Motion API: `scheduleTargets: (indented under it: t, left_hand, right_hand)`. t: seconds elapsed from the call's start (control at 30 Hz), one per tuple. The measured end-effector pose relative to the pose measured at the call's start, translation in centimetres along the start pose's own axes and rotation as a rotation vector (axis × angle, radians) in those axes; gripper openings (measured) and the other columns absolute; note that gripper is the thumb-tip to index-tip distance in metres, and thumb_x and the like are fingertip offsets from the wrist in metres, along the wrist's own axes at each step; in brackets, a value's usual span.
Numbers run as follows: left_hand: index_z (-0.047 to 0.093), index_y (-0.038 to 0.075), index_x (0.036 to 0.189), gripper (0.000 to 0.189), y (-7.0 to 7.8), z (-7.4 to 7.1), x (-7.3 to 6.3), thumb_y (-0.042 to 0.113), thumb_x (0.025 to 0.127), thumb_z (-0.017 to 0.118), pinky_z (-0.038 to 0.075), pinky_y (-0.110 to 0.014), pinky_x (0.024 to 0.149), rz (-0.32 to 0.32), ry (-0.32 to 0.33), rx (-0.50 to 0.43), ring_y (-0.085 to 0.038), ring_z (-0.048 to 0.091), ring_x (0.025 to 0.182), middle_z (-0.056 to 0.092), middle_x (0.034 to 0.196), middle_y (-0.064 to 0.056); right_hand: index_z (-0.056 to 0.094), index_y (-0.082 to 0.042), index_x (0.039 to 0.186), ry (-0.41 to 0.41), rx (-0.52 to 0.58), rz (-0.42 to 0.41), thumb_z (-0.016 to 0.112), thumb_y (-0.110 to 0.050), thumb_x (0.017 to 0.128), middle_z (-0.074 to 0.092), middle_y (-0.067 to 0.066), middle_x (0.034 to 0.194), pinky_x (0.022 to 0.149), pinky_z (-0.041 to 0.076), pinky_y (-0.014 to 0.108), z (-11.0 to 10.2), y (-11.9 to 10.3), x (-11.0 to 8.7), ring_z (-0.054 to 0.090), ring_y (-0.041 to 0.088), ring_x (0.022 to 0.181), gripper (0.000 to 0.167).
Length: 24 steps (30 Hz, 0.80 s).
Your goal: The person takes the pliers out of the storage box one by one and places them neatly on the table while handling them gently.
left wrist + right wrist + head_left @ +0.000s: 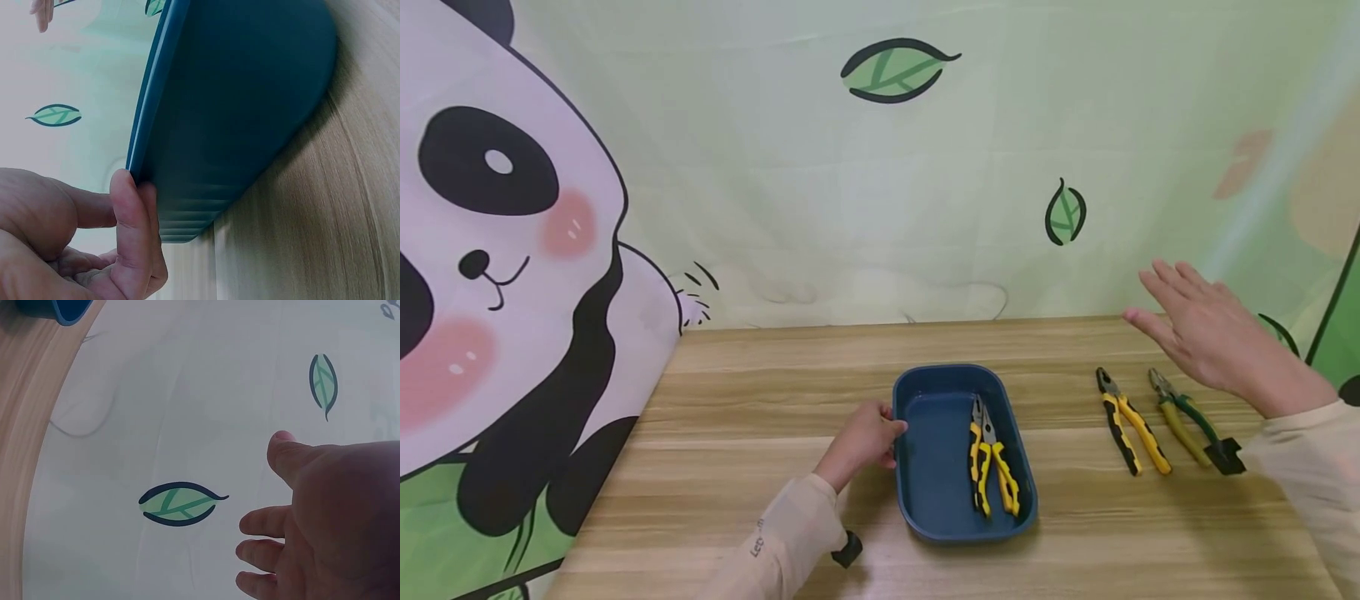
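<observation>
My left hand point(867, 437) pinches the left rim of a dark blue plastic tray point(932, 467) between thumb and fingers. In the left wrist view, fingertips point(128, 200) curl against the tray's side wall point(237, 94). Two pairs of yellow-and-black pliers point(1004, 479) lie side by side along the tray's right half, jaws toward the back. My right hand point(1217, 342) is raised at the right, fingers extended, holding nothing. Below it on the table lie yellow-and-black pliers point(1131, 425) and green-handled pliers point(1182, 412), whose handle end is partly hidden by a black piece at the wrist.
The wood-grain table point(760, 400) meets a pale green printed cloth point(775, 167) at its back edge. A large panda figure point(647, 317) is printed on the cloth at the left. Black wrist pieces hang beneath both sleeves point(797, 525).
</observation>
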<state>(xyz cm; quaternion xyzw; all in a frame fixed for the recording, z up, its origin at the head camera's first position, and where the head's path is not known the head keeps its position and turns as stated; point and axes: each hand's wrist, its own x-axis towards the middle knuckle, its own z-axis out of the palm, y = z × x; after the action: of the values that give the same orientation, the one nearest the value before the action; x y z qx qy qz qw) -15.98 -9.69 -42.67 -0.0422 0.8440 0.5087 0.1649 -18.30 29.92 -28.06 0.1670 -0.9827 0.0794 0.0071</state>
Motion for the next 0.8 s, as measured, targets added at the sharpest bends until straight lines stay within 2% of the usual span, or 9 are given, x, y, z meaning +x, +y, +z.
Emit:
scheduleTargets:
  t: [0.5, 0.8]
  left_hand:
    - [0.054, -0.002, 0.103, 0.011, 0.06, -0.09, -0.16, 0.006, 0.104, 0.061, 0.057, -0.025, 0.051, 0.0, -0.001, 0.02, -0.013, 0.053, 0.047, 0.049, 0.068, -0.005]
    - [0.054, -0.003, 0.104, 0.011, 0.14, -0.08, -0.03, 0.007, 0.104, 0.06, 0.057, -0.025, 0.051, -0.011, 0.001, 0.017, -0.014, 0.054, 0.048, 0.054, 0.074, -0.009]
  right_hand:
    - [0.013, 0.008, 0.16, 0.031, -0.017, -0.001, 0.031, -0.047, 0.113, 0.006, 0.035, 0.164, 0.116, 0.002, 0.076, 0.11, -0.31, -0.1, 0.001, 0.056, 0.15, 0.074]
    - [0.013, 0.008, 0.16, 0.011, -0.018, -0.002, 0.03, -0.048, 0.113, 0.003, 0.034, 0.165, 0.116, 0.001, 0.076, 0.02, -0.73, 0.05, -0.002, 0.056, 0.15, 0.075]
